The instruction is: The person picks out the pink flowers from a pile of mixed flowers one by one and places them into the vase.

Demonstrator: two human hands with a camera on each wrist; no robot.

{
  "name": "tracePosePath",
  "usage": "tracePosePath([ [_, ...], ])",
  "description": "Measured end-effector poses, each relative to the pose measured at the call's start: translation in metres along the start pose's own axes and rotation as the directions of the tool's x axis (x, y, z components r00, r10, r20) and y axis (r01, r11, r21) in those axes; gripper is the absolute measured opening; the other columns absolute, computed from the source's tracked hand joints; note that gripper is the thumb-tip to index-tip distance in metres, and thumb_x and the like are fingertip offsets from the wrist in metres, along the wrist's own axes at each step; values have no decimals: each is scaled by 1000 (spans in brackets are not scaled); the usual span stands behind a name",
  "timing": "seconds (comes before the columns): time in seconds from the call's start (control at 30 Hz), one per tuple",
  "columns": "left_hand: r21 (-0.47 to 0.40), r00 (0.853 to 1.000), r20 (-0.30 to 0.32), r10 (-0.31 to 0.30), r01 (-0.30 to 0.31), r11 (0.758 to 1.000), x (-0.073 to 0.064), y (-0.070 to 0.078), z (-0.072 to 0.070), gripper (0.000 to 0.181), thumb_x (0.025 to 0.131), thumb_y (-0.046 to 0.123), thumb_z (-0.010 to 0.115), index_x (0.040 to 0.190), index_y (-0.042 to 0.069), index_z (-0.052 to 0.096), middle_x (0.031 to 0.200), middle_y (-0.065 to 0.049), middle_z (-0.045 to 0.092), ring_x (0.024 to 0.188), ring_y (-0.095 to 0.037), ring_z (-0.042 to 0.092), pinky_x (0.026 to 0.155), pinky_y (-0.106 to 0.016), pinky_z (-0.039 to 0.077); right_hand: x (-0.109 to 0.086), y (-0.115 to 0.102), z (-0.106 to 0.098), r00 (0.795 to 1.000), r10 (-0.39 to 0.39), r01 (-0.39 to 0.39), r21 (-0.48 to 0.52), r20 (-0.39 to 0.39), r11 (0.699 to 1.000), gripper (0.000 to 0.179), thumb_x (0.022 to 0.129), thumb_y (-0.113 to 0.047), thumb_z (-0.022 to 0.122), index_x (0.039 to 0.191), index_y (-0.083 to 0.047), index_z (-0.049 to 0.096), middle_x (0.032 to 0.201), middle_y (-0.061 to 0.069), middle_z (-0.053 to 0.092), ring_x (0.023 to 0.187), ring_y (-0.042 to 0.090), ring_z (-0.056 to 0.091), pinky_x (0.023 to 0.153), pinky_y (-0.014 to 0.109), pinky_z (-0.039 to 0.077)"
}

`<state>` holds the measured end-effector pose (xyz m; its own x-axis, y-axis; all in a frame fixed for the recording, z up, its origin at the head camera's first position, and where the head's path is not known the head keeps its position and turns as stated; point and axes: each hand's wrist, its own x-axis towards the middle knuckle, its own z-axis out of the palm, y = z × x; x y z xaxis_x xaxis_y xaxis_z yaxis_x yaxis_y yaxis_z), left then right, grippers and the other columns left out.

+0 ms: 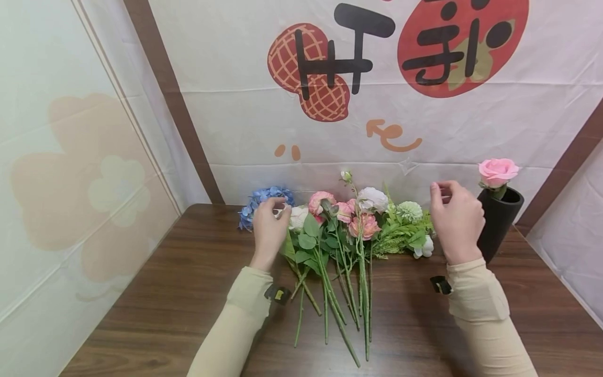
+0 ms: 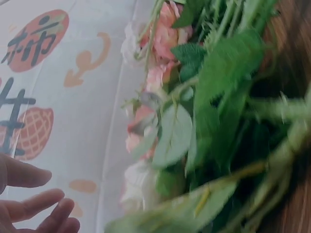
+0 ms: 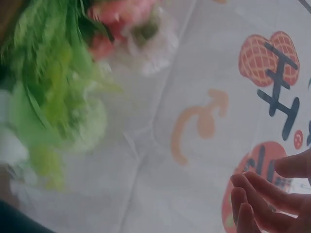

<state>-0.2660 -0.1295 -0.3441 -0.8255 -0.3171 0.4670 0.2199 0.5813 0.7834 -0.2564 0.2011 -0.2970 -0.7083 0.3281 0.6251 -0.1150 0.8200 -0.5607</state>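
Note:
My left hand [image 1: 271, 228] hovers at the left end of a row of artificial flowers, overlapping the blue hydrangea [image 1: 256, 204] and a white flower [image 1: 298, 217]. Its fingers are loosely bent, the thumb apart from them, and nothing lies between. In the left wrist view, green leaves [image 2: 228, 73] and pink flowers [image 2: 167, 36] fill the space beside it. My right hand [image 1: 456, 217] is raised between the green foliage [image 1: 400, 230] and a black vase [image 1: 500, 220], fingers relaxed and holding nothing. A pink rose [image 1: 498, 173] stands in the vase, its stem hidden inside.
Pink peonies [image 1: 364, 226], a white peony [image 1: 373, 200] and a pale green pompon flower [image 1: 409, 211] lie on the wooden table [image 1: 165, 314], stems toward me. A small white flower [image 1: 424, 247] lies near the vase. Behind stands a printed cloth backdrop [image 1: 226, 120].

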Motion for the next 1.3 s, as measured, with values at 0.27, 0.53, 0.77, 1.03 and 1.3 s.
tracePosePath([
  [0.27,-10,999,25,-21,21,1000,-4,13,25,19,86,13,65,102,4,70,93,-13,69,85,-29,61,78,-40,48,-15,-2,24,993,29,-29,0,113,1000,46,96,-47,44,108,-11,68,97,12,72,84,36,66,65,55,46],
  [0.53,-25,994,85,-69,71,997,-5,20,50,19,87,17,67,99,4,71,88,-10,71,77,-24,65,70,-35,52,-22,-3,42,980,64,-62,-13,190,998,44,97,-46,43,108,-11,68,100,10,72,83,38,65,65,54,47],
  [0.77,28,992,117,-53,50,998,-8,22,71,10,86,13,65,91,5,71,82,-9,70,76,-24,65,70,-36,51,-24,1,56,973,45,-40,-26,228,999,43,97,-45,45,108,-10,68,97,12,71,77,37,64,59,49,47],
  [1.03,139,984,175,-22,-3,990,-13,23,88,8,86,13,66,87,7,71,79,-7,69,72,-23,64,66,-34,51,-27,2,62,966,27,-16,-45,257,999,37,97,-39,49,105,-9,68,95,12,72,76,35,65,56,46,47],
  [1.3,272,962,265,69,-143,952,-15,19,96,12,85,18,67,92,8,72,83,-7,71,80,-27,65,72,-36,50,-30,2,64,970,9,2,-45,243,999,35,96,-38,50,103,-9,69,93,12,72,73,34,65,52,45,46],
])
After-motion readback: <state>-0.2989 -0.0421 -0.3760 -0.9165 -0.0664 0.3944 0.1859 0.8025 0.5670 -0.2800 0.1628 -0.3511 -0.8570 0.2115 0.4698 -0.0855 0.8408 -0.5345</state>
